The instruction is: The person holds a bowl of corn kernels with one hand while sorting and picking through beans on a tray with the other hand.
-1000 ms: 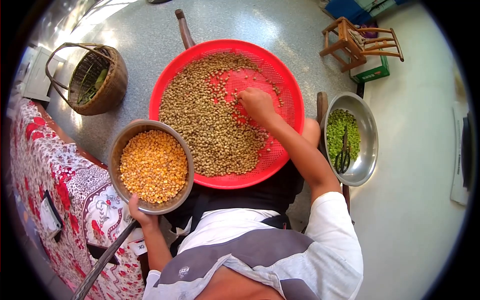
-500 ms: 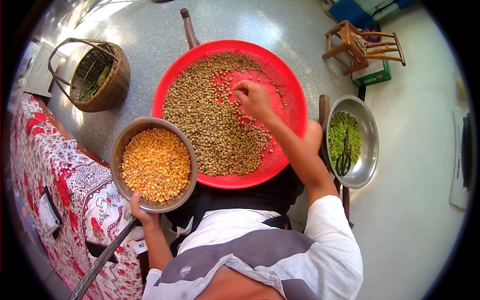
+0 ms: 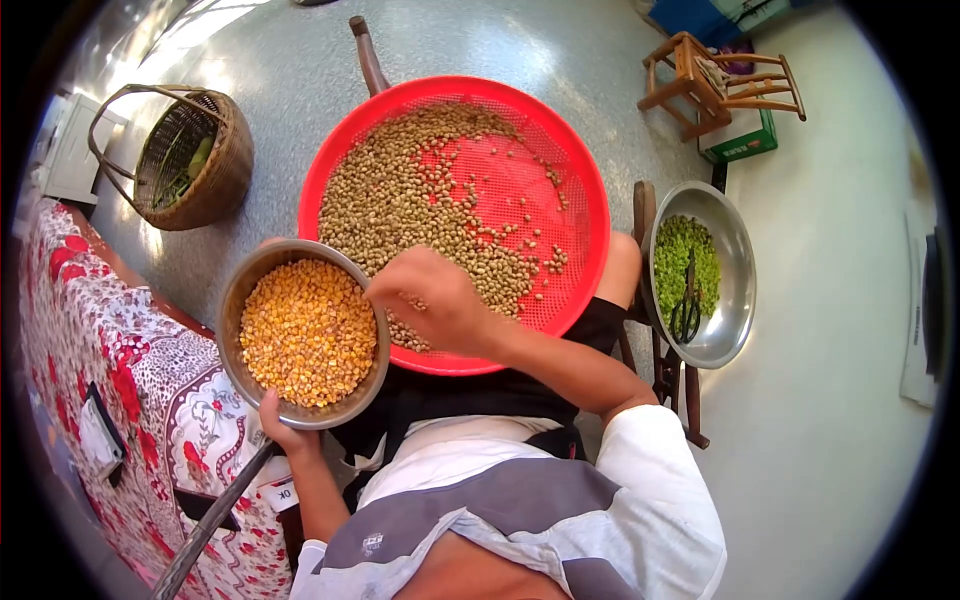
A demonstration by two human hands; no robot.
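Observation:
My left hand (image 3: 287,428) is closed on the lower rim of a metal bowl (image 3: 228,345), its thumb over the edge. Yellow corn kernels (image 3: 305,330) fill the bowl. My right hand (image 3: 435,305) hovers at the bowl's right rim, in front of the sieve. Its fingers are bent and pressed together, and what they may hold is hidden. Behind it, a large red plastic sieve (image 3: 595,215) carries many brownish-green beans or seeds (image 3: 390,185), heaped mostly to the left, with a few scattered on the right.
To the right, a steel basin (image 3: 738,290) holds chopped greens (image 3: 685,260) and black scissors (image 3: 686,315). A wicker basket (image 3: 225,160) stands at the upper left. A small wooden chair (image 3: 690,85) lies at the upper right. A flowered cloth (image 3: 130,350) covers the left side.
My right hand has moved from above the sieve down and left to the bowl's rim. More red mesh shows among the beans. My left hand still holds the bowl.

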